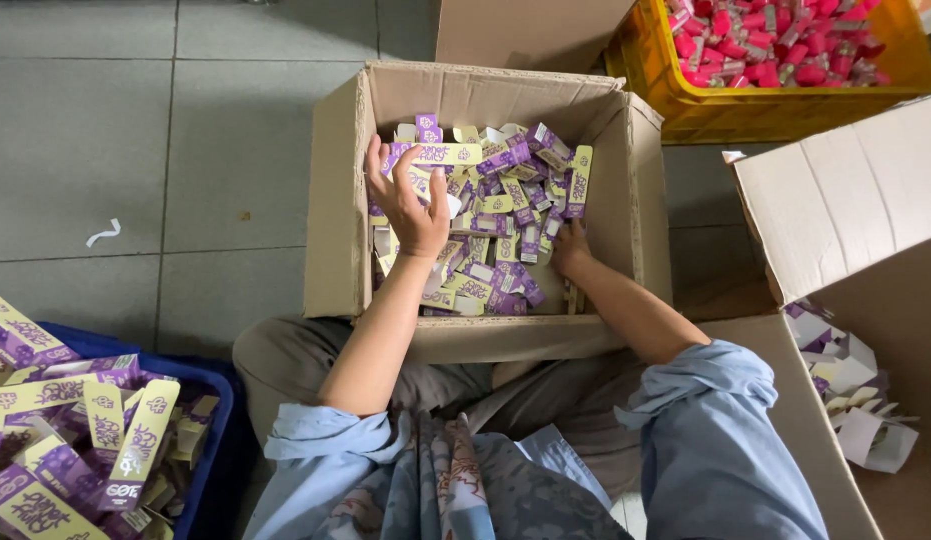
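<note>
Both hands are inside an open cardboard box (345,200) heaped with small purple and yellow cartons (495,230). The left hand (410,200) is raised over the heap, its fingers curled around one long yellow and purple carton (447,154). The right hand (570,250) is buried among the cartons to the other hand's right; whether it grips anything cannot be told. Beyond it stands a yellow crate (685,110) of pink pieces.
</note>
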